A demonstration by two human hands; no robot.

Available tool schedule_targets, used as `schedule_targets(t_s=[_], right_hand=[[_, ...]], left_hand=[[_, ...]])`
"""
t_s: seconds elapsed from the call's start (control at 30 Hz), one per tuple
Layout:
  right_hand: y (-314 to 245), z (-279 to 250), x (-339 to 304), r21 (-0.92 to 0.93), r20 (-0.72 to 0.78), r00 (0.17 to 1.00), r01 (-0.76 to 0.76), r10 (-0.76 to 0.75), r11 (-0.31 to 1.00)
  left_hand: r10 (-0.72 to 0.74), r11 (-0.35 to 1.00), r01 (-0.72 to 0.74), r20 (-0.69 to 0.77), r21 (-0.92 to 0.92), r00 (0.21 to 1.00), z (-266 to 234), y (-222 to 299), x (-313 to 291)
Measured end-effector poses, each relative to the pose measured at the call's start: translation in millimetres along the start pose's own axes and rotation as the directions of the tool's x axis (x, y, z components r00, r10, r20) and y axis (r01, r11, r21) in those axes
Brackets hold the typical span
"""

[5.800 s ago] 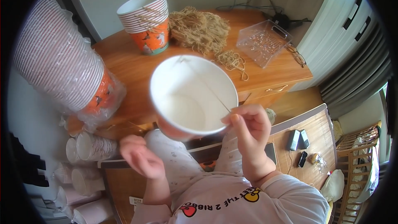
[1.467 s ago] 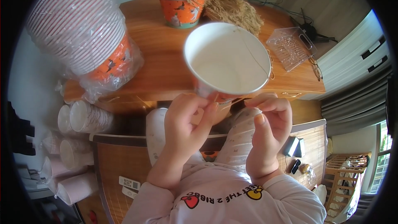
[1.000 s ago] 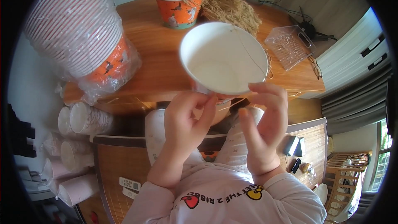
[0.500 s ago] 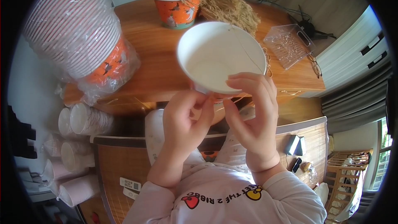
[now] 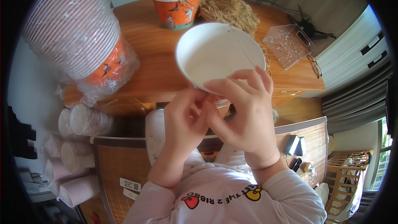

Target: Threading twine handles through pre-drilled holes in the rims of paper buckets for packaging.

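the bucket (image 5: 209, 54) is in the middle of the frame, its round white mouth tipped toward the person; what bears its weight is hidden behind the hands. a thin string (image 5: 247, 54) slants down across the right part of that mouth toward the right hand (image 5: 245, 103). the left hand (image 5: 183, 114), just left of centre, has thumb and forefinger drawn together by the near outside wall, under the rim; whether they are clamped on the string cannot be told. the right hand's forefinger is at the near rim, apart from its thumb, whose tip is up by the left fingertips; what lies between is hidden.

for neat work here, the left pinch would do best held still and close to the wall while the right does the finer handling. light pressure seems wise: the paper could dent, and a hard tug might pull the rim out of round. a little slack should keep the string from snagging.

farther out, a stack of orange buckets (image 5: 172, 12) stands at top middle beside a heap of twine (image 5: 230, 10).
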State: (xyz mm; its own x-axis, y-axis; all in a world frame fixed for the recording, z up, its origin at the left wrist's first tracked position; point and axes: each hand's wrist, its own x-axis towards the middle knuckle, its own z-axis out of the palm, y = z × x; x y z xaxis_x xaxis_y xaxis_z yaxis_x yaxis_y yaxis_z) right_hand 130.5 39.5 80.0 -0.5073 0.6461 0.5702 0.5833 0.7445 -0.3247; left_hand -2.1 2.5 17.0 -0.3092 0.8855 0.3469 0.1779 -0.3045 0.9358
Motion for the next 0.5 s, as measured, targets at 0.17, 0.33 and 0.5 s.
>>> schedule_targets(t_s=[0.17,0.33,0.5], right_hand=[[9.2,3.6,1.0,-0.018,0.007,1.0,0.021,-0.021,1.0],[9.9,6.9,-3.3,0.056,-0.059,0.995,0.088,-0.084,0.995],[10.7,7.0,-19.3,0.03,-0.116,0.967,0.23,-0.225,0.973]], left_hand=[[0.012,0.999,-0.012,0.001,0.053,1.0,0.1,-1.0,-4.6],[-0.064,0.991,0.058,-0.049,-0.116,0.997,5.7,3.2,-10.6],[-0.066,0.896,0.089,0.069,-0.435,0.995,-4.1,-11.0,-9.8]])
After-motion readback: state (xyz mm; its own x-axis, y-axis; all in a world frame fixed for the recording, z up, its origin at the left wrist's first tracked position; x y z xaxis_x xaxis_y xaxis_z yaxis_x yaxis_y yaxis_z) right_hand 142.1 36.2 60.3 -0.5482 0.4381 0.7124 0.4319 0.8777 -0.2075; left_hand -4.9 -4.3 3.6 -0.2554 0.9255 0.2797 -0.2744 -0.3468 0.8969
